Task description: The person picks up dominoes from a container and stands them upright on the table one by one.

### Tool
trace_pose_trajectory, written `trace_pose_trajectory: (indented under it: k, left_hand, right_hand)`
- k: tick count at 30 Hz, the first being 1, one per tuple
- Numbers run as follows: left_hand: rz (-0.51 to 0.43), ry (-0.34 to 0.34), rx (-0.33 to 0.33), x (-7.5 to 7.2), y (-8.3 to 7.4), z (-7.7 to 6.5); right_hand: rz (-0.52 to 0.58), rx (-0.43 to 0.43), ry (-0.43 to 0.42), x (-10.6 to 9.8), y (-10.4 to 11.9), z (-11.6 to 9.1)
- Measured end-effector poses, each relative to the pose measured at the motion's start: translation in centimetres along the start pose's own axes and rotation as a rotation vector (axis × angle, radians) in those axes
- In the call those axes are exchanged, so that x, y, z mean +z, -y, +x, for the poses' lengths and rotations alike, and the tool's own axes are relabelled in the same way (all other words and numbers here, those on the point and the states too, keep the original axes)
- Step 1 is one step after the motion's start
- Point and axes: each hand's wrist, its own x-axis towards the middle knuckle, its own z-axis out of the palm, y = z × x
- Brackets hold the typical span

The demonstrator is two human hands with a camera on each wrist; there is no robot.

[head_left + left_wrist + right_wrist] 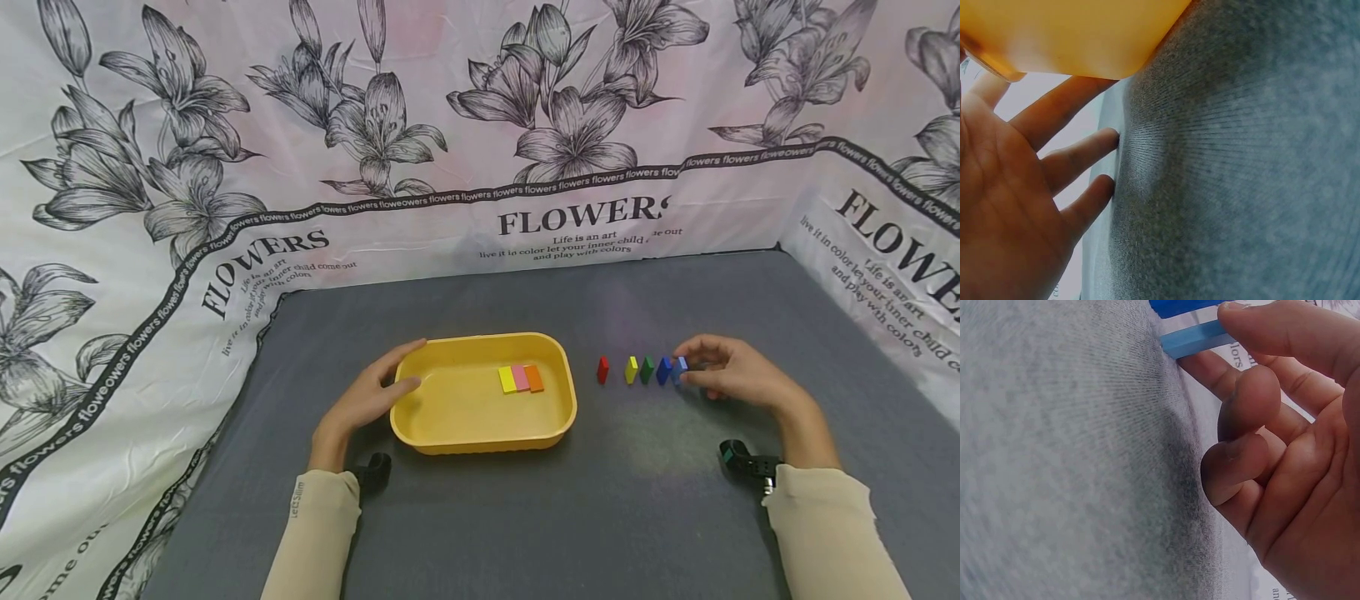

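Note:
My left hand [363,400] holds the left end of a yellow plastic tray [472,446], thumb over the rim. In the left wrist view its other fingers [1079,159] spread outside the tray, by the table. My right hand [738,375] pinches a light blue domino [679,370] between thumb and forefinger; the domino stands upright on the table. Left of it, a dark blue domino [663,371], a green domino [647,369], a yellow domino [632,369] and a red domino [603,370] stand in a row, with a wider gap beside the red one.
Inside the tray a yellow domino [507,380], a pink domino [521,378] and an orange domino [533,378] lie flat side by side. Dark grey cloth covers the table [570,517]. A flower-printed curtain [420,242] borders the back and sides.

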Motion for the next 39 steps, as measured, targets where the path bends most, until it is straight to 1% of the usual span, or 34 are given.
trace_pose_trajectory:
  k: [6,12,23,31,34,39]
  left_hand:
    - [0.004,-0.005,-0.006,-0.1,-0.2,-0.1]
    - [0.003,-0.014,-0.029,-0.1,-0.4,-0.1]
    - [0.004,-0.019,-0.033,-0.2,-0.3,-0.1]
    - [0.008,-0.006,0.002,-0.1,-0.3,-0.2]
    - [-0.002,-0.009,0.005,0.0,-0.3,-0.2]
    - [-0.008,-0.008,0.011,0.1,-0.2,-0.2]
  right_hand:
    - [0.002,0.009,0.008,-0.1,0.2,0.0]
    - [-0.008,-0.022,0.005,-0.4,0.7,-0.2]
    - [-0.007,-0.122,-0.108,-0.5,2.4,-0.4]
    - [0.040,-0.147,-0.209,0.8,5.0,-0.5]
    - [0.039,-0.205,-0.213,1.5,6.1,-0.4]
    - [0.004,-0.333,-0.193,2.9,7.9,0.3]
